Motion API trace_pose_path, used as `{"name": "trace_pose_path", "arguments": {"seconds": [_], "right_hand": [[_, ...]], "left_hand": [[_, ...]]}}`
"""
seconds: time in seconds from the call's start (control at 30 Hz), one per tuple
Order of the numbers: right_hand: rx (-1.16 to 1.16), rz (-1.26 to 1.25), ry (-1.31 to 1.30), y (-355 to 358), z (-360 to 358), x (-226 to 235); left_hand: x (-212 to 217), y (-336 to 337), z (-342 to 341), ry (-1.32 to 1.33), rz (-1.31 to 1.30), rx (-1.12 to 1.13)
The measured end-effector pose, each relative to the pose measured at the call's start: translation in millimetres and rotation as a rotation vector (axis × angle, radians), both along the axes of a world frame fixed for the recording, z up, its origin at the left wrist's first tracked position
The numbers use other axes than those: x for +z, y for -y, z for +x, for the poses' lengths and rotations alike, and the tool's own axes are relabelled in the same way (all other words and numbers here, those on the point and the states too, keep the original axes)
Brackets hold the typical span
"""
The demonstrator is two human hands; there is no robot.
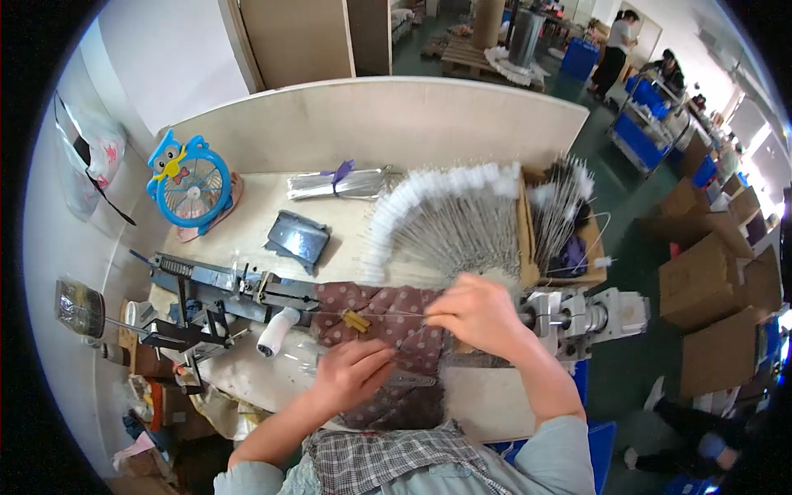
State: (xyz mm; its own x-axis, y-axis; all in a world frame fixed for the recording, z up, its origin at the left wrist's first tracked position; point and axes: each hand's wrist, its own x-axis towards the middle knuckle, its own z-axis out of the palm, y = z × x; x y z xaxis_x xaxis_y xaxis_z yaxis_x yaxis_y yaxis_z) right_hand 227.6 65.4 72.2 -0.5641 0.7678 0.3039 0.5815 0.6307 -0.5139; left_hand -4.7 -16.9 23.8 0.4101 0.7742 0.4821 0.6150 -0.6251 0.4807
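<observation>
A brown polka-dot cloth (417,338) covers the work area in front of me. Above it, my right hand (478,318) pinches a thin, pale wire-like strand (371,313), which runs leftward to the bench machine (264,289). Closer to me, my left hand (355,375) hovers over the cloth with its fingers curled together; whatever may be between them is too small to make out. Small yellow pieces (356,321) lie on the cloth just beyond my left hand. A white spool (278,332) stands tilted beside the machine.
Thin wire-stemmed brushes with white tips (454,214) fan out at the back, beside a cardboard box (528,231) holding more. A metal chuck (586,322) sits on the right. A blue fan (194,190), a dark plastic packet (299,239) and a tied wire bundle (342,183) stand farther back.
</observation>
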Motion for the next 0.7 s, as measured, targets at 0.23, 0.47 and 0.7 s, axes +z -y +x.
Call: {"name": "trace_pose_path", "arguments": {"seconds": [0.23,0.47,0.7], "right_hand": [[0.196,0.029,-0.093,-21,-110,-27],[0.111,0.084,0.022,-13,-148,-29],[0.097,0.053,0.156,-14,-148,-25]], "left_hand": [[-2,45,-58,0.496,-0.549,0.467],[-5,29,-81,1.274,-0.865,0.498],[-44,-3,-62,0.335,-0.750,0.673]]}}
